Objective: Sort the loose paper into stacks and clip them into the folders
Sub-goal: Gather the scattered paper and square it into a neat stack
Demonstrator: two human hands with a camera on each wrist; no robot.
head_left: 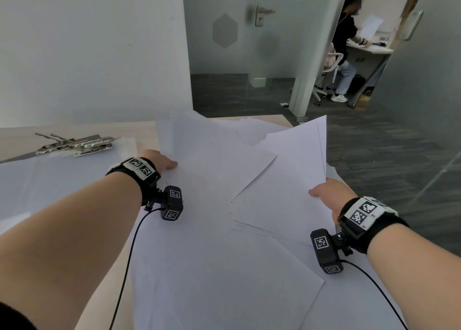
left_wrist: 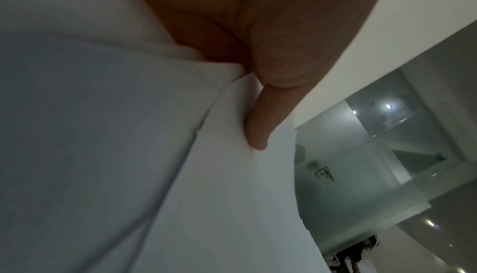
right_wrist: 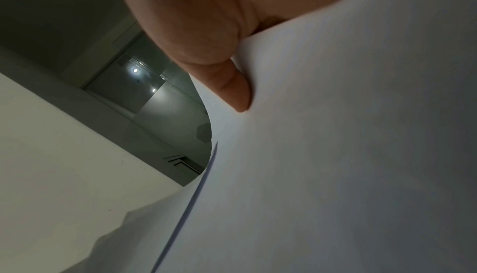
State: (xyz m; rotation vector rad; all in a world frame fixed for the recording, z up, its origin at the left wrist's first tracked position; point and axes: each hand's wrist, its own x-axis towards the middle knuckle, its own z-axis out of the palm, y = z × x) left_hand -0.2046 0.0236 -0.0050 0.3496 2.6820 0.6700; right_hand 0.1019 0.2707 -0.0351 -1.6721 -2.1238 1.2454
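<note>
Both hands grasp loose paper on the table.

Table [head_left: 147,135]: white sheets [head_left: 212,230] lie overlapped and askew. Left hand [head_left: 159,161] pinches the pile's far-left edge; right hand [head_left: 326,195] pinches a raised bundle at right. Clip folders [head_left: 74,145] lie far left.

Head view: high, facing forward-down over paper [head_left: 212,205]. Wrist views: very close beneath each palm, facing upward. Shared: paper, door.

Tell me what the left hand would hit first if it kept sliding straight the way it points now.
More loose paper: the left hand points away across the desk, gripping the edge of the sheets, which spread ahead of it. Past them the table edge and open floor; depth is unclear.
</note>
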